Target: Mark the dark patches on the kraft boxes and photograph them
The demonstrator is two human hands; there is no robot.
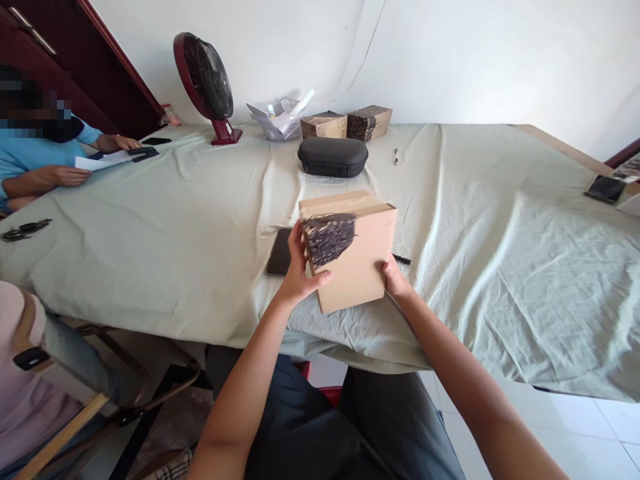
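Between my two hands is a brown cardboard box, tilted and held above the near part of the cloth-covered table. Dark scribbled ink covers its upper left corner. My left hand grips the left side, thumb lying across the front face. My right hand is closed on the lower right edge, its fingers mostly hidden behind the box. Partly behind the box lies a dark flat tablet-like object. A black pen sticks out on the right, close to my right hand.
Beyond the box sit a black zip case, two patterned boxes, a plastic bag with papers and a dark red fan. A small pen lies farther right. At left, a person in blue holds paper; keys lie nearer.
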